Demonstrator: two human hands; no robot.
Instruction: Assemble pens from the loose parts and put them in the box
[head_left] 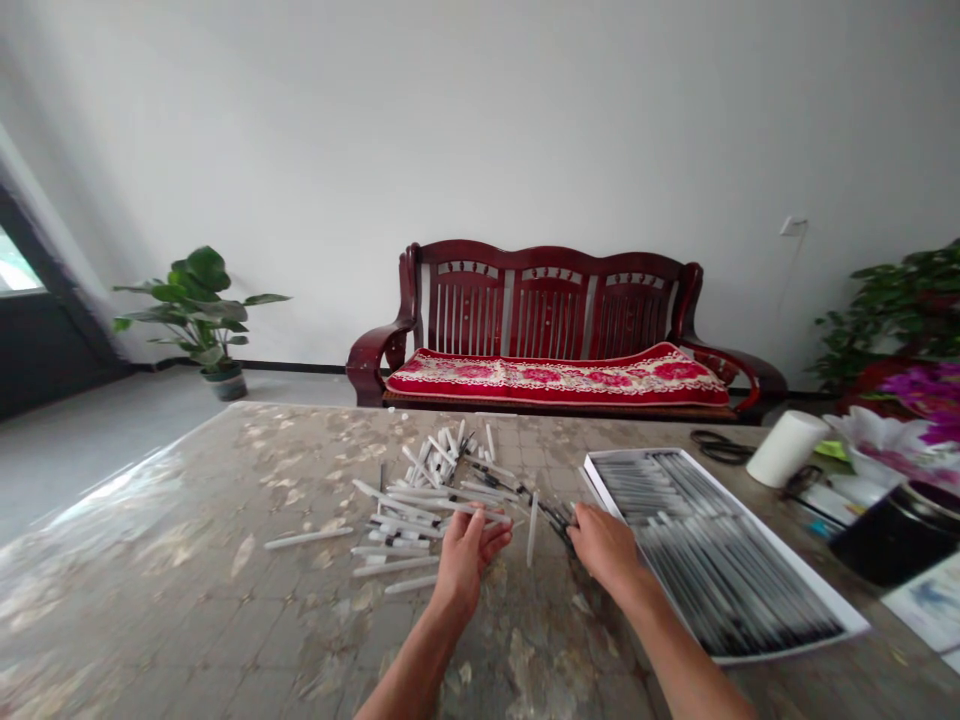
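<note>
My left hand (466, 555) is closed around a whitish pen (493, 516), the thumb pressed along its barrel. Beside it spreads a loose heap of pens (405, 508), most with pale frosted barrels and some with black parts. My right hand (606, 548) is pinched closed next to several dark, slim pen pieces (556, 522); what its fingers hold is hidden. Between the two hands one pale pen (532, 530) lies by itself. At the right stands a shallow white box (817, 582) filled with rows of pens, and my right forearm passes in front of its near left side.
A patterned cloth (300, 620) covers the table. Scissors (721, 447), a white paper roll (787, 448) and a black cup (896, 535) stand or lie beyond the box. A red wooden bench (547, 300) is behind the table, with a potted plant (206, 305) at left.
</note>
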